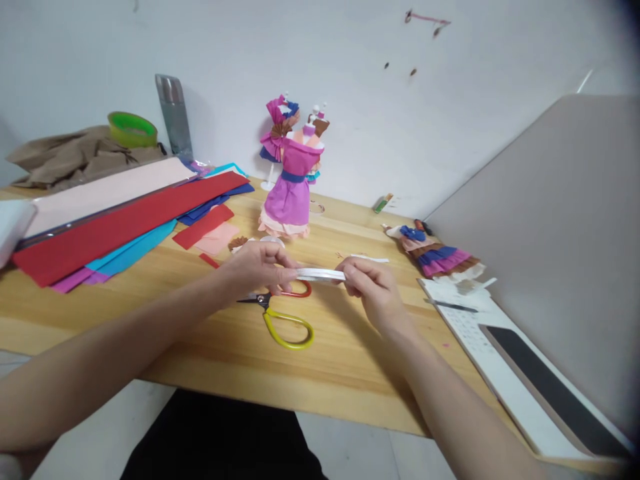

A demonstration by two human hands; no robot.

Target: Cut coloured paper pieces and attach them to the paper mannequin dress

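A narrow white strip point(321, 274) is stretched level between my two hands, above the middle of the table point(350, 380). My left hand point(263, 265) pinches its left end, and my right hand point(367, 283) pinches the right end. Just below my left hand lie scissors point(290, 343) with one yellow and one red handle, partly hidden by the fingers. Behind the hands stands a small dress form in a pink and purple paper dress point(290, 200) with a blue waistband. Another white strip point(370, 259) lies on the table beyond my right hand.
Red point(135, 217), blue and purple crepe paper sheets spread over the left side. A bottle point(175, 120) and a green tape roll point(133, 130) are behind them. A multicoloured ruffled dress point(435, 253), a keyboard point(470, 337) and a grey panel point(550, 200) occupy the right.
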